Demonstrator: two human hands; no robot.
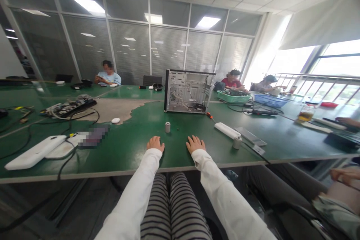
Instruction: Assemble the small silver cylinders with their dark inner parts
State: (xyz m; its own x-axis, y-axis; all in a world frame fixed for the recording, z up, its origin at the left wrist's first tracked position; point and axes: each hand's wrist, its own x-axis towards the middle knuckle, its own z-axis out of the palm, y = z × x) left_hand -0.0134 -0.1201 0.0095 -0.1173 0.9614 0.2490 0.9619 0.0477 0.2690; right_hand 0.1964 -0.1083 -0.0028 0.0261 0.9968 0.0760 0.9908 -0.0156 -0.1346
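My left hand (155, 143) rests palm down on the green tabletop (135, 131), holding nothing. To its right, my right hand (195, 144) lies flat too, fingers spread and bare of any object. Just beyond my left hand stands a small grey metal cylinder (168, 127), upright and apart from the fingers. Farther back, an open computer case (189, 92) stands with its metal inside, cables and bays facing me. A screwdriver (209, 115) with an orange-red handle lies by the case's lower right corner.
On the right are a white power strip (227, 130), a second metal cylinder (236, 143), a green basket (234, 98) and a blue basket (270, 100). Left lie a circuit assembly (70, 105), loose cables and a long white device (35, 152). Several people sit around the table.
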